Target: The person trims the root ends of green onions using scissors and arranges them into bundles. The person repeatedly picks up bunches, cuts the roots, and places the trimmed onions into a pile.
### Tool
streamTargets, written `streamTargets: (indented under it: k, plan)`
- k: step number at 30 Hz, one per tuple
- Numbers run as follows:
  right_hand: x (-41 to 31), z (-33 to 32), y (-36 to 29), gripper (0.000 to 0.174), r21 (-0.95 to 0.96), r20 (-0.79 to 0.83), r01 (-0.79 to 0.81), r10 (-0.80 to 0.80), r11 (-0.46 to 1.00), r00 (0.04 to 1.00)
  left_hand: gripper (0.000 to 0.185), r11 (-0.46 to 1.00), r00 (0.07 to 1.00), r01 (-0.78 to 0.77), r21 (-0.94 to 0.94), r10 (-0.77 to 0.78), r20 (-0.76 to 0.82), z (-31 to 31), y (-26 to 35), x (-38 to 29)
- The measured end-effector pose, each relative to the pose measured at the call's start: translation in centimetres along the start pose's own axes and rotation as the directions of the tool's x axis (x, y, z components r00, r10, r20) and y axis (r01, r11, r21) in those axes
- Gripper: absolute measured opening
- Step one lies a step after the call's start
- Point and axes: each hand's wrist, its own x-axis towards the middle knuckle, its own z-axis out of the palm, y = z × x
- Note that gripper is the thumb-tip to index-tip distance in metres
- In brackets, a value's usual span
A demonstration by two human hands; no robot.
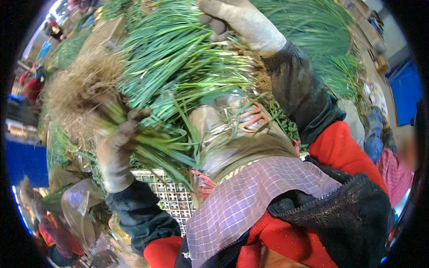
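My left hand (115, 150), in a soiled white glove, grips a bunch of long green leafy stalks (161, 139), likely spring onions or green garlic. Blurred pale stems and brown stringy roots (83, 80) stick out beyond the fist to the left. My right hand (234, 21), gloved too, reaches over a thick heap of the same greens (167, 57). Its fingers curl down near the pale stem ends; whether they hold anything is unclear. Scissors with orange handles (254, 117) lie on the plastic-covered lap (218, 147), among loose leaves.
Another broad heap of greens (308, 30) spreads at the upper right. A white perforated plastic crate (167, 191) stands below my left forearm. At the right rim sits a person in a red checked top (393, 177); another person (58, 231) is at lower left.
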Motion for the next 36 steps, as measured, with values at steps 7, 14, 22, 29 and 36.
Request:
streamTargets:
  k: [7,14,22,29,36]
  plan:
    - [-6.9,-7.2,13.2,0.025,-0.877,0.132,0.067,0.106,0.477,0.986,0.065,0.927,0.854,-0.371,0.064,0.367,-0.369,-6.5,5.4,-3.4]
    - [-12.0,-5.9,18.5,0.026,-0.924,0.281,0.227,0.141,0.309,0.949,0.062,0.952,0.893,-0.177,0.250,0.262,-0.365,-1.8,6.2,-1.9]
    - [-9.3,-5.9,12.8,0.016,-0.806,0.160,0.238,-0.188,0.542,0.969,0.057,0.988,0.995,0.050,0.147,-0.036,-0.096,4.6,3.2,4.0]
    - [-9.0,-4.2,9.9,0.023,-0.774,0.219,0.395,-0.376,0.494,0.900,0.040,0.976,0.965,0.192,0.098,-0.206,0.162,11.2,0.6,7.9]
    - [-8.6,-4.6,6.8,0.027,-0.809,0.290,0.443,-0.394,0.386,0.872,0.022,0.993,0.923,0.099,0.067,-0.117,0.368,14.2,-1.6,9.3]
